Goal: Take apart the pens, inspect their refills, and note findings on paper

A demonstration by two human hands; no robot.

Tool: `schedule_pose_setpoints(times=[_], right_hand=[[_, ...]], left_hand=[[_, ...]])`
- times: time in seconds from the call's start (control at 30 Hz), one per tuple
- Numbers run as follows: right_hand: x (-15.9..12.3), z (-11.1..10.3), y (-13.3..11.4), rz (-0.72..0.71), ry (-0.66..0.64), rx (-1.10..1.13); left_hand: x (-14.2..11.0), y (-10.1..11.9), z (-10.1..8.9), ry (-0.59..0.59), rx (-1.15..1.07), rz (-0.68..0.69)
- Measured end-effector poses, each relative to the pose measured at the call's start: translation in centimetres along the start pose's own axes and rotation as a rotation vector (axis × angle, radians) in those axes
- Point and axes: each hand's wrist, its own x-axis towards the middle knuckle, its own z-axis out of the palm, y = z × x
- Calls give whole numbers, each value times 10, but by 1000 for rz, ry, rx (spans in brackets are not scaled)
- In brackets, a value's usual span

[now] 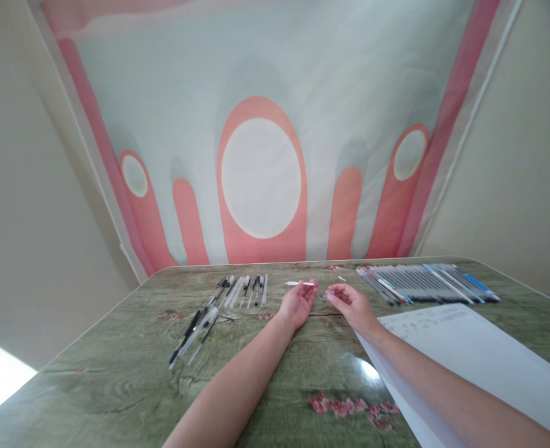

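My left hand [299, 303] is turned palm up above the table, its fingers curled round a slim white pen [293, 284] that sticks out to the left. Just to its right, my right hand [349, 303] is closed in a pinch on a small clear piece [328, 295], too small to name surely. The two hands are apart. Beyond the right hand lies a small white piece [341, 279]. To the left, several pen parts, clear barrels [234, 292] and dark pieces [191, 328], are spread in a row and a loose pile.
Several pens [396, 283] lie side by side at the back right, some blue or white. White paper [475, 354] with writing at its top lies under my right forearm. The wood-patterned table [116, 373] meets a pink and pale backdrop [265, 249].
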Motion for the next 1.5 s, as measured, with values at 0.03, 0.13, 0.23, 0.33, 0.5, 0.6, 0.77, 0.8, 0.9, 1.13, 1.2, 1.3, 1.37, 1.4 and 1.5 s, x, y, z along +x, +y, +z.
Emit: schedule_pose_setpoints(times=[0.03, 0.13, 0.23, 0.33, 0.5, 0.6, 0.77, 0.8, 0.9, 1.13, 1.2, 1.3, 1.37, 1.4, 1.5], right_hand=[[0, 0, 1, 12, -16, -19], [-1, 0, 4, 38, -58, -88], [-3, 1, 6, 41, -73, -181], [0, -1, 6, -37, -115, -372], [30, -22, 13, -114, -54, -855], [55, -39, 24, -126, -49, -946], [75, -49, 37, -148, -186, -1043], [76, -49, 38, -151, -214, -1054], [74, -44, 35, -166, -272, -1071], [55, -35, 17, -177, -296, -1011], [47, -35, 11, -176, -310, -968], [34, -36, 5, -57, -357, -679], [27, -38, 3, 110, -347, -338], [24, -39, 4, 194, -321, -171], [18, -42, 6, 349, -234, 119]], left_hand=[[0, 0, 1, 6, 3, 1], [-1, 0, 3, 28, 15, 5], [-2, 0, 3, 39, 23, 9], [-2, 0, 1, 34, 15, 16], [-1, 0, 0, 31, 22, 5], [0, 1, -1, 25, 29, -4], [1, 1, -1, 14, 38, -11], [1, 1, -1, 14, 39, -12], [3, 1, -1, 8, 38, -21], [5, 0, -2, 12, 34, -40], [5, 0, -3, 5, 36, -43], [5, 0, -3, 2, 72, -51], [4, 1, -2, 11, 134, -54], [4, 2, -1, 18, 166, -56], [3, 5, 1, 46, 246, -65]])
